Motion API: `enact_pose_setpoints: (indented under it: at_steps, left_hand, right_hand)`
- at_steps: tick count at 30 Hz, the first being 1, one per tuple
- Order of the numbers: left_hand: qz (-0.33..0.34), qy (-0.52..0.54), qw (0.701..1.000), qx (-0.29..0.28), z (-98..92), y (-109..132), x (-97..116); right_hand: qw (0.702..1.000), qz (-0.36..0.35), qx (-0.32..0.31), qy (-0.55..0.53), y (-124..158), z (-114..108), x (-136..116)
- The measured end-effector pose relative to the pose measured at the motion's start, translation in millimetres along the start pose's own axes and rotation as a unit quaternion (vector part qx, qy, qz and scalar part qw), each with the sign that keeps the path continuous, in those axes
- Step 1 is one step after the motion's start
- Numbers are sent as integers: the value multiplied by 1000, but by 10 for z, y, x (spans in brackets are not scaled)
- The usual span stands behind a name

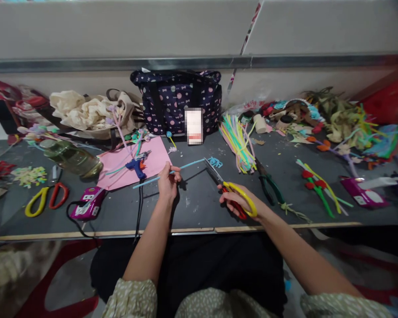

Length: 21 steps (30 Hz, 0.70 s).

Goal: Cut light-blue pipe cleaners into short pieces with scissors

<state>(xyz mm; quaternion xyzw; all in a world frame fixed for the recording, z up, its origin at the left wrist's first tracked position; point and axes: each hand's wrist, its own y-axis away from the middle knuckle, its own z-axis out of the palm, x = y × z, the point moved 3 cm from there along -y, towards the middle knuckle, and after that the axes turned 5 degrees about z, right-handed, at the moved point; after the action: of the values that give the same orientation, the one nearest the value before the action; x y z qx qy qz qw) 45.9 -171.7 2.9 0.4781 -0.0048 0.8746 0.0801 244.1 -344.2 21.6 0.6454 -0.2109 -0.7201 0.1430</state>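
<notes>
Across the whole frame runs the dark grey worktop (pixel 192 216), busy from edge to edge! Standing at its back, upper centre, is the navy polka-dot bag (pixel 166 106), with a cream cloth bag (pixel 73 110) slumped to its left. Down to the pink sheet (pixel 159 152), left of centre, and the clear bottle (pixel 74 159) lying on its side just beyond its left edge. Right of centre, a bundle of pastel pipe cleaners (pixel 239 145) fans out. And here are the yellow-and-red scissors (pixel 245 194), just right of centre, the right hand (pixel 240 203) wrapped about the handles, its grip closed on them, blades angled to the upper left! Whether those blades are parted, I cannot tell. Over to the left hand (pixel 167 181), mid-frame: its grip is pinching 1 light-blue pipe cleaner (pixel 192 163). Behind that wrist, a blue glue gun (pixel 137 168) sits on the pink sheet's lower edge. That slim blue stem slants up from left of centre, its right end right at the scissor tips! Smallest of all, a little heap of blue clippings (pixel 215 162) lies just beside those tips.
</notes>
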Motion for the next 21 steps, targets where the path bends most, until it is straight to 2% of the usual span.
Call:
enact_pose_setpoints:
  at_steps: [9,21]
  left_hand:
    - [4,-34,999,-15,27,19,-31]
    - [-8,-63,997,-51,68,53,-92]
  right_hand:
    - [1000,-14,-1,-25,-8,-8,4]
    - [999,-27,2,20,-55,-12,0]
